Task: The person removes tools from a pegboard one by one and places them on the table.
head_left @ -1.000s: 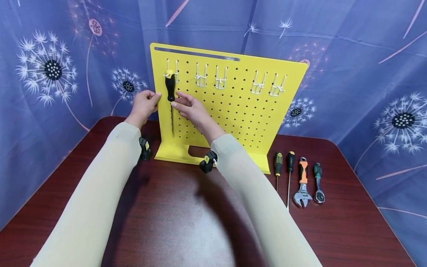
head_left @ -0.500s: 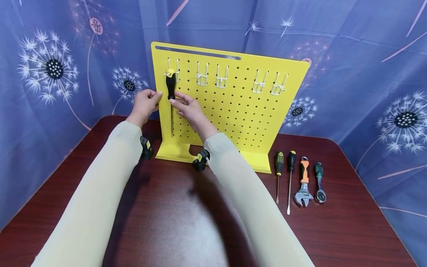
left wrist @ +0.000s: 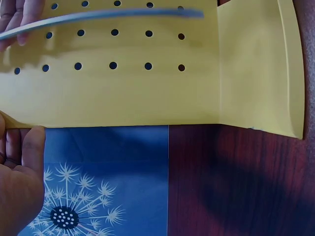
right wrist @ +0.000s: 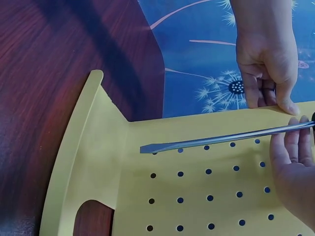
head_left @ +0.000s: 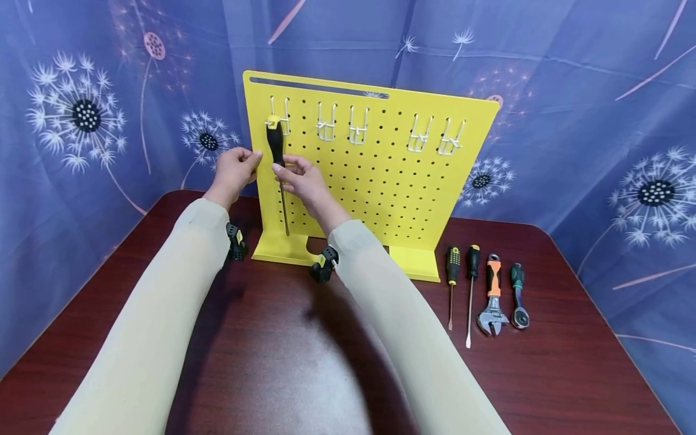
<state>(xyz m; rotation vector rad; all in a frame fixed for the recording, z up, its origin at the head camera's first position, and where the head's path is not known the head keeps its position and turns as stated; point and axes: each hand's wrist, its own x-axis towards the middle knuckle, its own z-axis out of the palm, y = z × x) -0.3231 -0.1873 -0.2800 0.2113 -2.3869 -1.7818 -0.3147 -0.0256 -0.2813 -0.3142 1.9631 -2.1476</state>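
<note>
A flathead screwdriver (head_left: 276, 140) with a black handle and yellow end hangs in the leftmost white wire hook (head_left: 286, 125) of a yellow pegboard (head_left: 375, 193). My right hand (head_left: 307, 181) holds it where handle meets shaft, thumb in front and fingers behind. In the right wrist view its flat-tipped shaft (right wrist: 211, 141) stands off the board; the handle is mostly out of frame. My left hand (head_left: 234, 172) pinches the board's left edge between thumb and fingers. The left wrist view shows that hand (left wrist: 22, 182) at the edge and the blurred shaft (left wrist: 113, 14) above.
Several more white wire hooks (head_left: 357, 130) line the board's top. On the dark red table (head_left: 283, 362), right of the board, lie two screwdrivers (head_left: 453, 266) (head_left: 473, 263), an adjustable wrench (head_left: 493, 302) and a ratchet wrench (head_left: 519, 296). A blue dandelion-print curtain (head_left: 348, 36) hangs behind.
My right hand has shifted left and closed on the screwdriver below its handle. The screwdriver's tip has swung to the right and lower in view. My left hand has stayed at the board's edge.
</note>
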